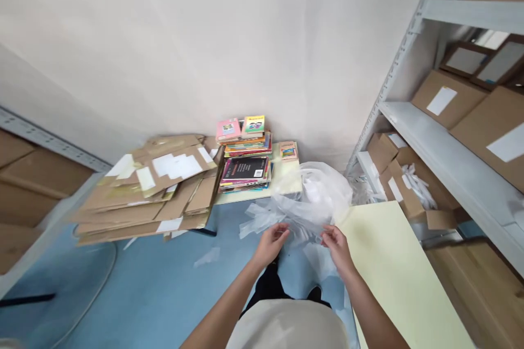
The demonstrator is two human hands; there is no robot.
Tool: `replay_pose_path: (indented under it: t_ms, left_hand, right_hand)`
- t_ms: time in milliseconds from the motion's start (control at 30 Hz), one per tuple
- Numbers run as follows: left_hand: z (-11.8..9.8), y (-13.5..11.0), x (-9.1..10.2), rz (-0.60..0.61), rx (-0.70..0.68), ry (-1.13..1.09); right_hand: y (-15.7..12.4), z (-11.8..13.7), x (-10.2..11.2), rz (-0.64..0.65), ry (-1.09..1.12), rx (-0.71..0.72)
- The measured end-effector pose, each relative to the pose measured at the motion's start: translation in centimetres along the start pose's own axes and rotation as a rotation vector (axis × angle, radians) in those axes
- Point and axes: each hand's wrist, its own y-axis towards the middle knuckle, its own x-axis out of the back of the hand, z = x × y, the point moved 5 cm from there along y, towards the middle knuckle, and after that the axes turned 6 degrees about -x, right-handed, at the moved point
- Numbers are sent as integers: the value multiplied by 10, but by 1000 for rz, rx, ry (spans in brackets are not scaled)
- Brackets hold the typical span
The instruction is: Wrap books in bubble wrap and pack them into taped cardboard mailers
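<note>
A bunched, see-through plastic bag (327,188) spreads out in front of me, its gathered edge stretched between both hands. My left hand (273,241) pinches that edge between thumb and fingers. On the other side, my right hand (336,244) grips the same plastic, fingers bent together. The bag's far part puffs up near the wall, and its contents, if any, cannot be made out. Loose folds hang down between my hands above the floor.
Flattened cardboard boxes (164,191) lie piled at left. Stacked books (248,169) stand on a pale table by the wall. A pale yellow tabletop (393,267) is close on my right, beside a metal shelf (434,125) of cartons. Plastic scraps dot the blue floor (155,283).
</note>
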Motion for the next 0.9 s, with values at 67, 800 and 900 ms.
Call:
replay_pose_path:
  t_ms: [67, 800, 900]
  left_hand:
    - [2, 11, 26, -54, -4, -10]
    - [-11, 271, 251, -88, -343, 366]
    - [-26, 301, 241, -66, -440, 563]
  right_hand:
    - [18, 5, -29, 75, -44, 15]
    - [239, 74, -304, 42, -364, 131]
    - [267, 91, -309, 33, -336, 147]
